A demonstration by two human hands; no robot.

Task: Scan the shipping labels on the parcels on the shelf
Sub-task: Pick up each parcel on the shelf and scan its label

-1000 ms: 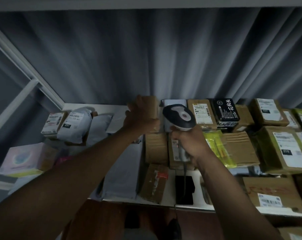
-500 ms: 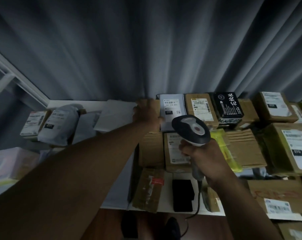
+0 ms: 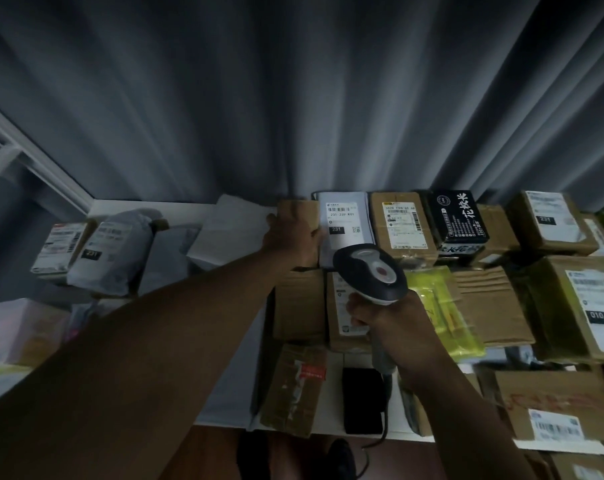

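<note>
Nearest to us, at the front edge of the white shelf [image 3: 224,415], lay a taped brown parcel [image 3: 293,389] with a red sticker and, beside it, a flat black item [image 3: 361,400]. Just above these our right hand [image 3: 394,327] had its grip curled tight round the handle of the barcode scanner [image 3: 369,271], whose head with its red button pointed towards the back row; its cord [image 3: 383,427] hung down past the shelf edge. Under the scanner sat a labelled cardboard box [image 3: 345,317], with a yellow-green plastic packet [image 3: 442,313] to its right. Farther back, our left hand [image 3: 291,237] rested on a brown box [image 3: 298,211] in the rear row, fingers curled over its top edge. Just right of that hand stood the grey mailer [image 3: 345,223], its shipping label [image 3: 342,216] reading 231 facing us. Beyond it came another labelled carton [image 3: 402,223] and a black packet [image 3: 461,220]. A grey curtain [image 3: 293,98] hung behind everything.
</note>
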